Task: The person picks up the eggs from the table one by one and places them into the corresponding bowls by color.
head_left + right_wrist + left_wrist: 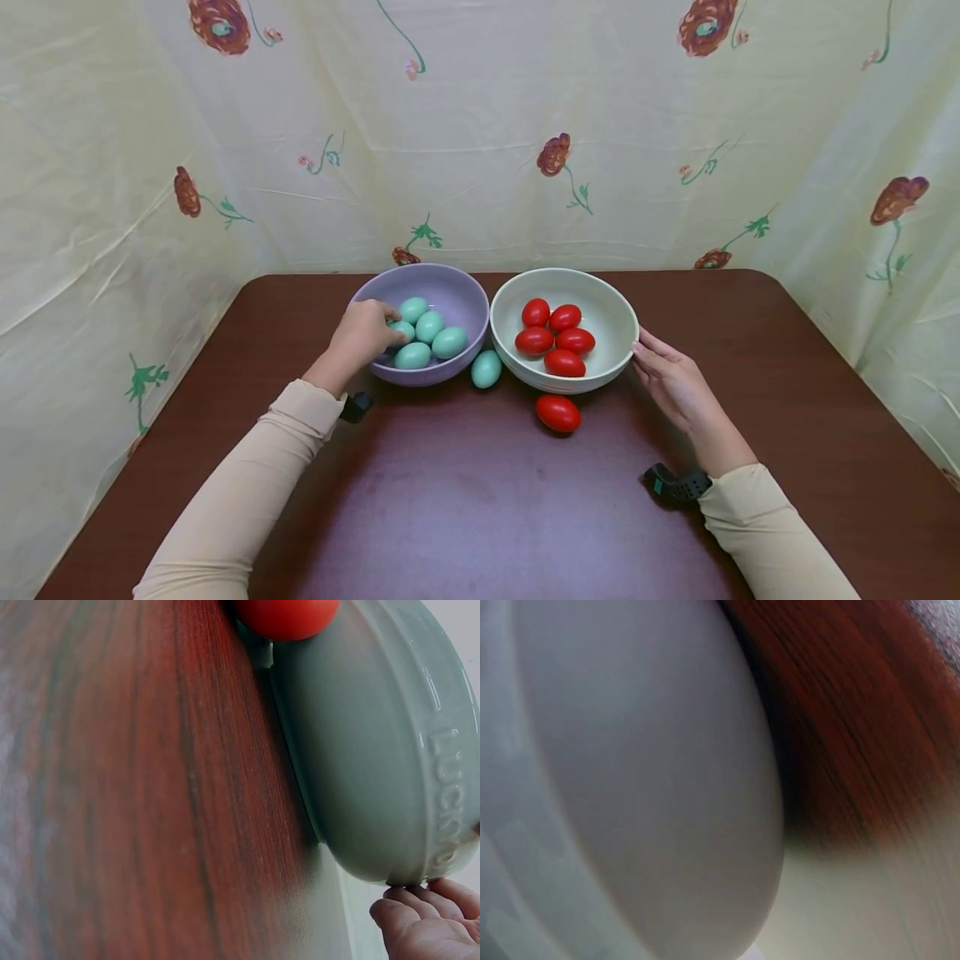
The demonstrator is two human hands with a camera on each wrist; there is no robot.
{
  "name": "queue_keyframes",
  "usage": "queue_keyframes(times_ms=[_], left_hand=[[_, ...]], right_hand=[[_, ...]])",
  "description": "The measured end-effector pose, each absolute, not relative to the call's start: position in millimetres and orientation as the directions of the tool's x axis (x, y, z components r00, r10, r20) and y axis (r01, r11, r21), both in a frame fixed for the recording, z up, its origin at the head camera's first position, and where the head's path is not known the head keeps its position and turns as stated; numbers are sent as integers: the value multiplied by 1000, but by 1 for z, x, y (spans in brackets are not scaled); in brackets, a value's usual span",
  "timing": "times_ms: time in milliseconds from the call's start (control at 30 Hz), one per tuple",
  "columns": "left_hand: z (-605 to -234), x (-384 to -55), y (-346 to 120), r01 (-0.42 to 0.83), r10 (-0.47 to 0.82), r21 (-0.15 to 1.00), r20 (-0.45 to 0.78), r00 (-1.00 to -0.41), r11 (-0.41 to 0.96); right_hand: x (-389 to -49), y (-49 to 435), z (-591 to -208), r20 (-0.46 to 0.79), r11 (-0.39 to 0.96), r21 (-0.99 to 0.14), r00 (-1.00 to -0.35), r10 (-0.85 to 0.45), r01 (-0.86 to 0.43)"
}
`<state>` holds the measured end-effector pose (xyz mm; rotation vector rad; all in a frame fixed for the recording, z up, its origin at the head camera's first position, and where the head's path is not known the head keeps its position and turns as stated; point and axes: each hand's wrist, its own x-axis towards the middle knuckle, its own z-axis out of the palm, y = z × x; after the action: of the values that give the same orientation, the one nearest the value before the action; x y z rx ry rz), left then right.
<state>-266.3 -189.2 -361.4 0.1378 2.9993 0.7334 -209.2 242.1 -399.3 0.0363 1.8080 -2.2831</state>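
My left hand (363, 333) reaches over the left rim of the purple bowl (468, 304), its fingers and thumb pinching a light green egg (405, 329). Several more light green eggs (430, 326) lie around it in that bowl. At the right side of the pale green bowl (611, 312), my right hand (672, 379) touches the outer wall with nearly straight fingers, as the right wrist view also shows. Several red eggs (534, 341) sit inside this bowl. The left wrist view holds only the purple bowl's blurred outer side (660, 765); the left hand is hidden there.
One light green egg (487, 369) lies on the table between the fronts of the two bowls. Another red egg (558, 414) rests on the brown table (480, 517) before the pale green bowl. A flowered curtain (465, 183) hangs behind the table and at both sides.
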Motion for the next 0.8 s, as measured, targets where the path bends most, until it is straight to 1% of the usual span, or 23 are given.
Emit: queue_keyframes(times_ms=[267, 567, 800], left_hand=[[-361, -265, -189, 90, 103, 420, -10, -995, 903], [-361, -265, -188, 88, 102, 413, -13, -995, 906], [-358, -259, -185, 19, 33, 520, -17, -999, 854]], right_hand=[[-209, 242, -399, -162, -205, -959, -973, -166, 194], [-209, 242, -399, -168, -203, -958, -972, -166, 200], [-209, 242, -399, -157, -196, -962, -972, -173, 190]])
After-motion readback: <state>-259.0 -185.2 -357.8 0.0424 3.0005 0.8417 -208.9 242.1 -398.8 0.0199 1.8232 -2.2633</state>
